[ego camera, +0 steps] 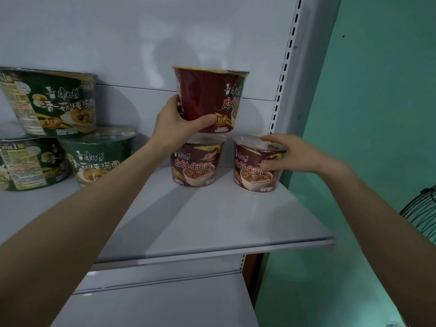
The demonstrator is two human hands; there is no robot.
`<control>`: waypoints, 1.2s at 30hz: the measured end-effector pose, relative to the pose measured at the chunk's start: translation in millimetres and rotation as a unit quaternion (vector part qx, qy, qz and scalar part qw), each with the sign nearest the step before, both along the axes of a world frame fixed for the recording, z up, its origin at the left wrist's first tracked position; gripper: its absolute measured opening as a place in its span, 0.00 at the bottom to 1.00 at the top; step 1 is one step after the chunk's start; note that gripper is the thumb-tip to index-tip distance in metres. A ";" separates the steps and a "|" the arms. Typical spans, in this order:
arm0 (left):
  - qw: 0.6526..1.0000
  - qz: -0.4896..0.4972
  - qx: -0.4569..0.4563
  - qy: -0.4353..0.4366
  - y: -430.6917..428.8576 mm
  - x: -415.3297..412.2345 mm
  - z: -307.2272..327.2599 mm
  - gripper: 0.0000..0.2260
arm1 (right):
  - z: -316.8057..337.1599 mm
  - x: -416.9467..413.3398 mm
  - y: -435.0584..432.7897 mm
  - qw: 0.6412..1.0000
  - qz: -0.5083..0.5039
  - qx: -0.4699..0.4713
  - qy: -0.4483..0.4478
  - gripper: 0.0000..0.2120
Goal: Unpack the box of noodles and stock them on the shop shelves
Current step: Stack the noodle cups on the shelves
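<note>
My left hand [174, 123] grips a dark red noodle bowl [210, 97] by its lower side, right on top of another red bowl [195, 164] standing on the white shelf [212, 220]. My right hand [290, 154] is wrapped around a third red bowl [252, 171] standing on the shelf at the right, fingers over its lid and side. Three green noodle bowls sit at the left: one [49, 102] stacked on two others [96, 156] [26, 164].
The slotted shelf upright [285, 72] rises just right of the red bowls. A green wall [377, 114] lies beyond it, with a black wire fan guard [422, 211] at the right edge. A lower white shelf [165, 303] sits below.
</note>
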State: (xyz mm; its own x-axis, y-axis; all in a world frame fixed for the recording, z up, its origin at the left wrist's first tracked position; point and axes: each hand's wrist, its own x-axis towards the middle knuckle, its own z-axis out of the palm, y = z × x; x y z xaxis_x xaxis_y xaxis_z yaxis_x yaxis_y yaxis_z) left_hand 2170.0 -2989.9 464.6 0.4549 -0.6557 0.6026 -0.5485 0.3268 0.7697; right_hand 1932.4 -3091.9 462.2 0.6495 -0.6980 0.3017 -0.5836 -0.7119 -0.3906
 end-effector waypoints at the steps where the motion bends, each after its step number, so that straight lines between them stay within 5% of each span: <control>1: 1.000 0.000 0.000 0.000 -0.7 -0.3 0.4 0.30 | -2.1 3.8 0.1 1.000 0.000 -0.028 0.005 0.30; 12: 1.000 0.007 -0.012 0.003 -4.1 3.3 2.9 0.31 | 1.5 6.0 -14.6 0.997 0.039 0.063 0.013 0.22; 24: 1.000 0.005 -0.019 0.004 -8.7 3.5 -1.6 0.30 | -10.5 14.9 -18.7 0.998 0.029 0.039 -0.037 0.25; 28: 1.000 0.004 -0.018 0.003 -8.6 2.6 -1.7 0.30 | -13.0 17.3 -20.2 0.995 0.021 0.014 -0.098 0.21; 36: 1.000 0.003 -0.020 -0.002 -7.3 -1.4 3.4 0.30 | -11.0 17.2 -18.8 0.996 0.023 0.022 -0.085 0.17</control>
State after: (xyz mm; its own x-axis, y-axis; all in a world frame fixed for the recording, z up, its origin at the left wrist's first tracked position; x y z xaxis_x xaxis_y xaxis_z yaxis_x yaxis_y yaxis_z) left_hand 2168.6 -2997.2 468.0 0.4564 -0.6282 0.6302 -0.5527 0.3549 0.7540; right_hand 1949.5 -3110.7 451.1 0.6223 -0.6840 0.3807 -0.4737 -0.7162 -0.5125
